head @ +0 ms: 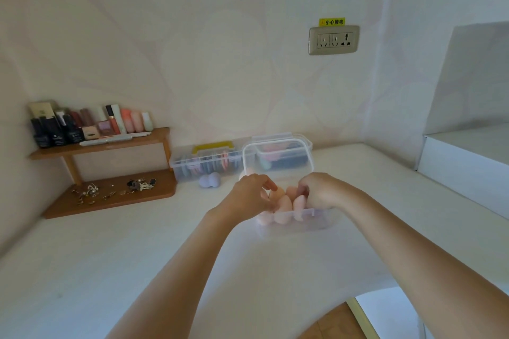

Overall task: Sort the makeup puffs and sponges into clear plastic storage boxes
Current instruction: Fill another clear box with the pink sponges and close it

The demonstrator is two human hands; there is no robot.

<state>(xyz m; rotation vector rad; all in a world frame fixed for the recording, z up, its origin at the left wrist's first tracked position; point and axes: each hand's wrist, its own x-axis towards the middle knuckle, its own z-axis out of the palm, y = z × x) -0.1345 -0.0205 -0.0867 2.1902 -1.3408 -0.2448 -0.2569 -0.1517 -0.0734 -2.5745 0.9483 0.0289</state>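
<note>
I've got both hands over the clear box [308,220] at the middle of the white counter [137,242], its lid [276,158] standing open on the far side. My left hand [252,192] curls its fingers round a peach sponge [272,197] at the box's left end. My right hand [316,191] dips bent fingers among the other peach sponges [283,209] inside; whether it grasps one I cannot tell. A lilac sponge [209,180] lies on the counter far left of the box, just in front of a long organiser [203,164]. A wooden shelf [104,146] sits further left.
</note>
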